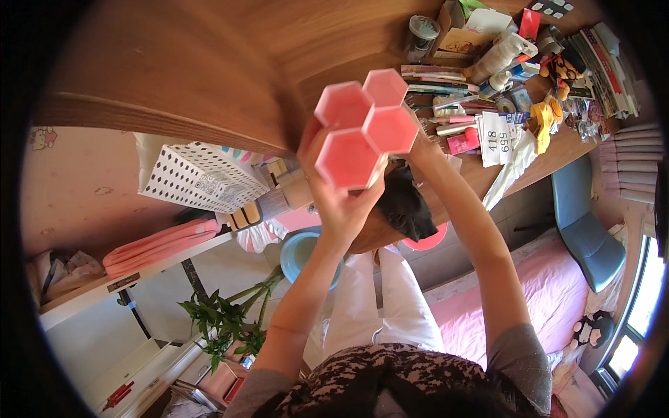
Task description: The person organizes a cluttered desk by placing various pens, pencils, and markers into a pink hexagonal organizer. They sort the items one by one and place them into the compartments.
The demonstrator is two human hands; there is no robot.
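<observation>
Lace-patterned top [376, 366] is sitting nearest the lens, along the lower edge. Beyond it we're holding up the pink four-cell hexagonal holder [367, 131], open ends facing the camera, appearing over the worktop [568, 152]. Left hand [341, 207]: curling part-closed around the lowest cell, fingers lying along one side, thumb along the other; firm hold, by our reading. Right hand [422, 150]: sitting at the right-hand cell, mostly hiding behind it; we're not seeing its fingertips, so can't tell how far open it is or whether it's gripping. For doing this well, we'd judge: supporting both sides, pressing lightly so the thin walls aren't flexing, turning slowly, avoiding the dark bundle [405, 205] showing just below.
</observation>
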